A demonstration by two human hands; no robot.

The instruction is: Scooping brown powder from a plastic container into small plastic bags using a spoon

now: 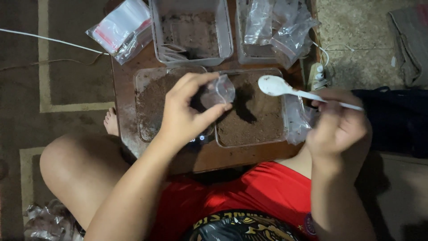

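Left hand [187, 111] pinching a small clear plastic bag [219, 90] by its mouth, right hand [339, 127] gripping the handle of a white plastic spoon [285, 88], bowl looking empty and hovering just beside the bag. Best done right over the two shallow trays of brown powder [249, 111] on the wooden surface [232, 156], bag mouth spread wide, so spills drop back in. Farther back: deeper clear tub [191, 31], more zip bags [122, 29].
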